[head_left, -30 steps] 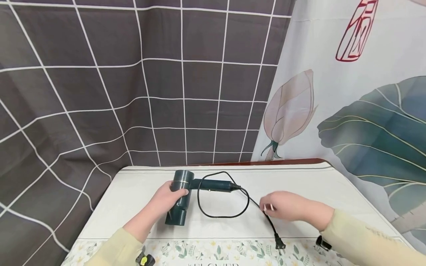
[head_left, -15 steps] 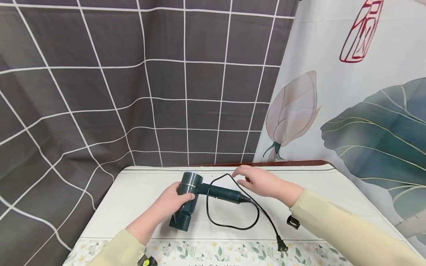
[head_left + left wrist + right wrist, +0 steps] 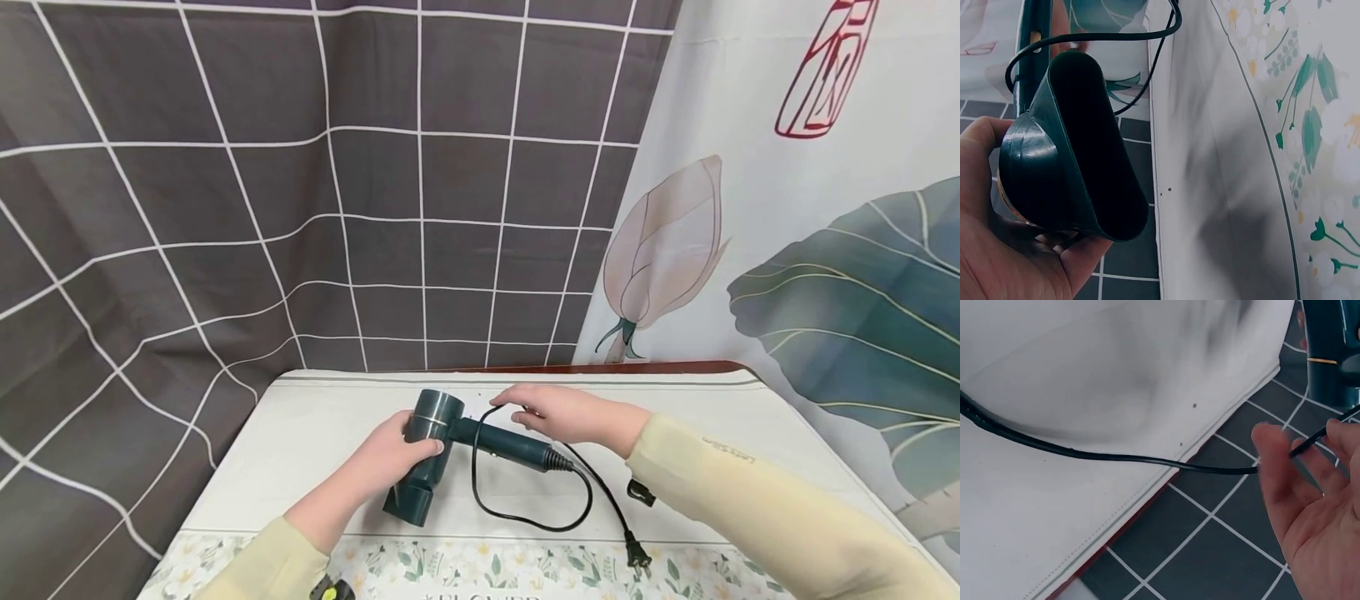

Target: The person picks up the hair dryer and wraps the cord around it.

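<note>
My left hand point(image 3: 386, 458) grips a dark green hair dryer point(image 3: 506, 443) round its barrel, with the thumb across the near side. The handle points right and slightly toward me. In the left wrist view, the flat nozzle point(image 3: 1066, 175) faces the camera, and a shadow lies on the tabletop beyond it. A black power cord point(image 3: 525, 522) loops round the handle from its end. At the top of that loop my right hand point(image 3: 566, 412) holds the cord. In the right wrist view the cord runs between thumb and fingers. The plug point(image 3: 637, 555) lies to the right.
The white tabletop point(image 3: 300, 442) has a flowered border point(image 3: 465, 562) along its front. A dark curtain with a white grid point(image 3: 457, 183) hangs behind. On the right hangs a white curtain point(image 3: 742, 100) with leaf and bud prints.
My right hand has moved left and away from me, from beside the cord near the plug to the top of the loop. The hair dryer has turned, its handle end swinging toward me.
</note>
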Motion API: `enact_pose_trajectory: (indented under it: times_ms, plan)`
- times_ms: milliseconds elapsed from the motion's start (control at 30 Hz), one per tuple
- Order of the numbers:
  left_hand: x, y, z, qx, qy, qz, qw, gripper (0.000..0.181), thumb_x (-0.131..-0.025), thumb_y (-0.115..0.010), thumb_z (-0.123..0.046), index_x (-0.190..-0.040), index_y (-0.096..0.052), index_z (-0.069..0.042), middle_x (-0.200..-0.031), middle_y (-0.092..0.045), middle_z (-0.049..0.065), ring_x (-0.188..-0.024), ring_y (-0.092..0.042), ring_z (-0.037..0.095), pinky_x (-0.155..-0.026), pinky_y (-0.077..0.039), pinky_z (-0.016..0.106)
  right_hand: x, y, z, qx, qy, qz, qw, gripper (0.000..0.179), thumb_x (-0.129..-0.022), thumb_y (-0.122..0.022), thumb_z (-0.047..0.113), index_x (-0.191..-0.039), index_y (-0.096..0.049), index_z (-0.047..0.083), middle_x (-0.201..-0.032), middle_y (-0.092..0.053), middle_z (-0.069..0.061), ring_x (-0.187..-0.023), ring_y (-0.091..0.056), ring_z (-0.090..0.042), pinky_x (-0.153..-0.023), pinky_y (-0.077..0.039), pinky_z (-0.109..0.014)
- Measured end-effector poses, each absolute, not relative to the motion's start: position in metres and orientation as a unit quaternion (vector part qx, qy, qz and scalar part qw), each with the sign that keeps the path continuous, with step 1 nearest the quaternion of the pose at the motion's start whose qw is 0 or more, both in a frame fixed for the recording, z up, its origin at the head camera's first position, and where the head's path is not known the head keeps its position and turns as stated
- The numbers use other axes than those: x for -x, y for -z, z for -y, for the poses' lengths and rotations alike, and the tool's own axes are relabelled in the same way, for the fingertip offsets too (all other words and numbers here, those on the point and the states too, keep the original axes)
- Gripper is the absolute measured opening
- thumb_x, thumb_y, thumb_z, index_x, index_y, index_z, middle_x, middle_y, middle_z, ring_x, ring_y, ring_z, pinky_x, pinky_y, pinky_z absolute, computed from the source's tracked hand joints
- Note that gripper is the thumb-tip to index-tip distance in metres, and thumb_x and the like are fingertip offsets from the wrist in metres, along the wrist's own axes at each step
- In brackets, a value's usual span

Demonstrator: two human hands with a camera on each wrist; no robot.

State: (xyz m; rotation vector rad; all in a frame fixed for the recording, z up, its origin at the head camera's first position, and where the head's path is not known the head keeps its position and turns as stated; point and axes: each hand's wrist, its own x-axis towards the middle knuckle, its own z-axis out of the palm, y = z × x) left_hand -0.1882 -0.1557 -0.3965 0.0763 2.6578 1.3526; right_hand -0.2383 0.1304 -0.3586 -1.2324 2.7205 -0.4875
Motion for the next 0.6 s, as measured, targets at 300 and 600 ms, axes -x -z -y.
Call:
enact_pose_trajectory:
  times_ms: [300,600]
  plan:
    - [0.185,0.393,0.152,-0.027,-0.453,-0.888,0.077,0.074,-0.085,-0.071,-0.036,-0.143,-0.044,0.002,-0.125,-0.061,0.017,-0.102,-0.064,0.027,-0.09,-0.05,0.055,0.246,0.366,-0.142,0.417,0.164,-0.894,-0.006,0.02,-0.104,-0.054,0.019,-0.117,-0.068,0.014,-0.112,-0.062,0.004,-0.103,-0.061,-0.012,-0.09,-0.051,-0.036]
    - [0.182,0.395,0.156,-0.021,-0.46,-0.884,0.074,0.076,-0.086,-0.07,-0.039,-0.144,-0.042,0.001,-0.128,-0.059,0.019,-0.105,-0.063,0.03,-0.09,-0.049,0.058,0.248,0.362,-0.163,0.353,0.184,-0.917,-0.031,0.018,-0.104,-0.053,0.017,-0.115,-0.066,0.011,-0.107,-0.063,0.001,-0.096,-0.06,-0.014,-0.085,-0.051,-0.039]
